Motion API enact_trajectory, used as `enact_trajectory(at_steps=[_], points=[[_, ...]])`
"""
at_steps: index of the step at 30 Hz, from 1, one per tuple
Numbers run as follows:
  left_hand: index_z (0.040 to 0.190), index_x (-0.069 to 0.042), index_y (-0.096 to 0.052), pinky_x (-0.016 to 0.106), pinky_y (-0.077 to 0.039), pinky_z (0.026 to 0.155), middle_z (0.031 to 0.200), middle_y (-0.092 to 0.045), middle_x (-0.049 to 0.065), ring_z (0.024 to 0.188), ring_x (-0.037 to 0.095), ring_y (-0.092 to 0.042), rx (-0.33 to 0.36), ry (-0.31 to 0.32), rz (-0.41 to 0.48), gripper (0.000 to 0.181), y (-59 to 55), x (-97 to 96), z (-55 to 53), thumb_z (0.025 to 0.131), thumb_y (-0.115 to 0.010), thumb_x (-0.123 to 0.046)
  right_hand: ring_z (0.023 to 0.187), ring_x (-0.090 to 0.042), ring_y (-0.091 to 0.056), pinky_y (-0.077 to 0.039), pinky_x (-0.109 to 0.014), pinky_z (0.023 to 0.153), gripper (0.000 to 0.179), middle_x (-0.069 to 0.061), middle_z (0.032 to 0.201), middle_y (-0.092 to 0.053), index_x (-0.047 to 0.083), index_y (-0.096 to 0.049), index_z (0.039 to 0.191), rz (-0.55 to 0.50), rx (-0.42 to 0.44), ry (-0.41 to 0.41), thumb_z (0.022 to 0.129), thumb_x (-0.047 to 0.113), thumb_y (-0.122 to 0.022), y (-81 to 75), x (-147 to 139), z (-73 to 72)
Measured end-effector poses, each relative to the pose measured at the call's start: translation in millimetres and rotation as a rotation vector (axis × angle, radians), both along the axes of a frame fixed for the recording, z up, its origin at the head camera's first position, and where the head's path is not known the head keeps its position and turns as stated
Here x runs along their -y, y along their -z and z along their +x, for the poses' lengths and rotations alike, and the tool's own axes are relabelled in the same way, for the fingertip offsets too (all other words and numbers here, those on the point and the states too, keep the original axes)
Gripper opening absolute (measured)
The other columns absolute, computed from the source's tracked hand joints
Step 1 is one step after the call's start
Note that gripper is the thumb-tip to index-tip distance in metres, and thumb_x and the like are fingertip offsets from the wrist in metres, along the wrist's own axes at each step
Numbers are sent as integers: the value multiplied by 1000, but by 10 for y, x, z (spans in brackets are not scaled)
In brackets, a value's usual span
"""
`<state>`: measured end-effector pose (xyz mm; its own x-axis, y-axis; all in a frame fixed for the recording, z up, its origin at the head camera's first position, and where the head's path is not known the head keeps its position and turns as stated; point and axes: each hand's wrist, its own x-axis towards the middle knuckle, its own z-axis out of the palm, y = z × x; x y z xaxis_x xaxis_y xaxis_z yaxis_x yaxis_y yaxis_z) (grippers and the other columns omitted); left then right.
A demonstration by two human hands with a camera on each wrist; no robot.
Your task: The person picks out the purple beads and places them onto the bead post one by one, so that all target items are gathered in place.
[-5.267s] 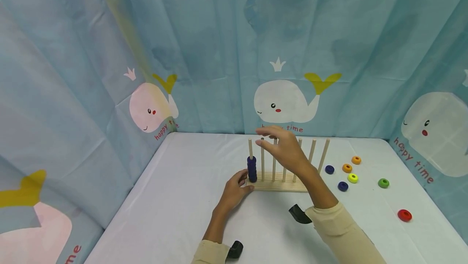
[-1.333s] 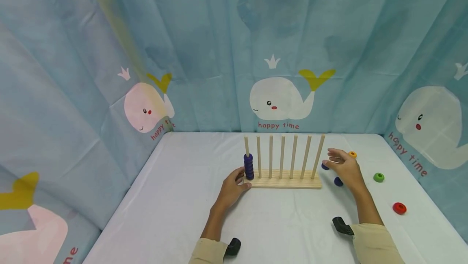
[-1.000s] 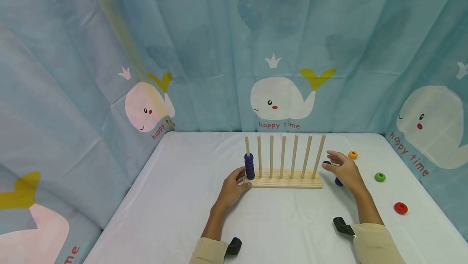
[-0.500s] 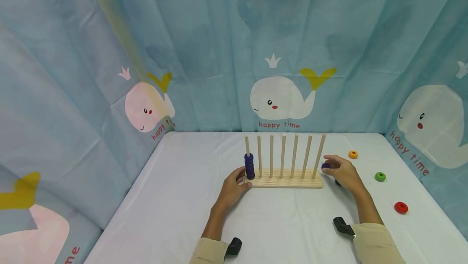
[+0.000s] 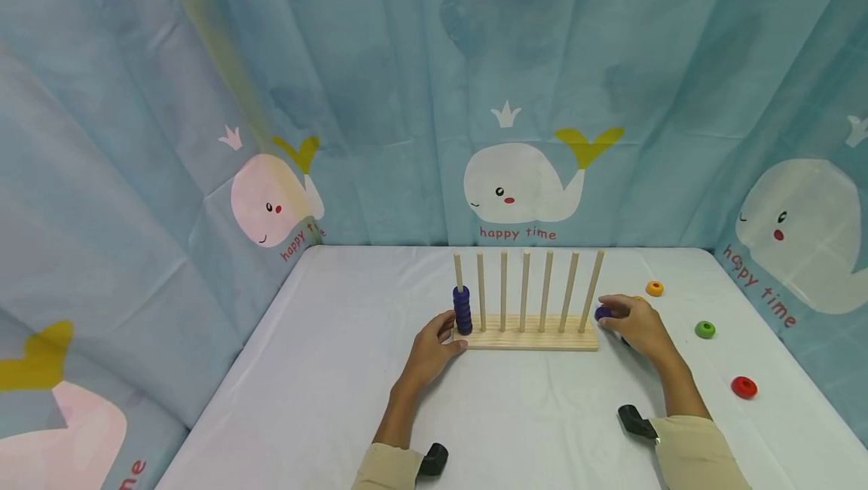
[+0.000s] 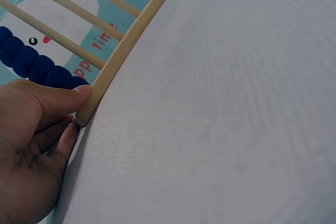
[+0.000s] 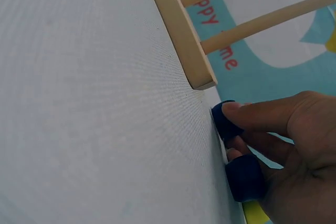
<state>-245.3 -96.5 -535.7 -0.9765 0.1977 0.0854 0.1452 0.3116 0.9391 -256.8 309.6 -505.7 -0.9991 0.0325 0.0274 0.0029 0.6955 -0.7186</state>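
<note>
A wooden peg rack [image 5: 536, 337] with a row of upright pegs stands on the table. Dark blue beads [image 5: 462, 310] are stacked on its leftmost peg. My left hand [image 5: 429, 350] grips the left end of the base, thumb on the front edge, as the left wrist view [image 6: 31, 145] also shows. Just beyond the rack's right end, my right hand [image 5: 640, 326] pinches a loose blue bead [image 7: 226, 119] between thumb and fingers, low at the tabletop. A second blue bead [image 7: 245, 178] sits under that hand, mostly hidden in the head view.
To the right lie an orange bead [image 5: 654, 289], a green bead [image 5: 705, 329] and a red bead [image 5: 744, 387]. Part of a yellow bead [image 7: 255, 213] peeks out below the right hand. A whale-print curtain [image 5: 380, 98] hangs behind the white tabletop [image 5: 325, 339].
My right hand has left the space above the pegs, come down at the right, and closed its fingers on a blue bead, drawing it slightly nearer. The left hand keeps its grip.
</note>
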Motion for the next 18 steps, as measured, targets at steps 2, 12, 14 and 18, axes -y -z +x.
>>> enact_trajectory(at_steps=[2, 12, 14, 18], points=[[156, 0, -48, 34, -49, 121, 156, -54, 19, 145, 35, -52, 5, -1, -3, 66, -4, 1, 5, 97, -76, -7, 128, -52, -58, -50, -71, 109, 48, -34, 137, -61, -5, -61, 141, 4, -1, -1, 97, 7, -74, 2, -3, 2], [155, 0, -49, 35, -50, 120, 155, -55, 21, 144, 37, -54, 0, -12, -14, 66, -10, 0, 3, 96, -77, -7, 130, -51, -59, -58, -65, 101, 48, -29, 144, -62, 0, -61, 145, -4, -12, 34, 105, 26, -68, -75, -11, 36], [154, 1, -49, 37, -50, 120, 155, -54, 22, 144, 38, -53, -7, -9, -14, 65, -7, -1, 2, 96, -77, -7, 131, -51, -59, -59, -66, 101, 50, -29, 146, -60, 1, -60, 146, -12, -23, 49, 107, 30, -66, -111, -12, 45], [154, 2, -50, 38, -49, 121, 155, -54, 23, 144, 39, -53, -12, -7, -4, 65, -7, -4, 3, 96, -77, -6, 130, -51, -60, -58, -67, 102, 53, -29, 148, -59, 2, -59, 148, -31, -52, 71, 107, 35, -65, -193, -1, 65]])
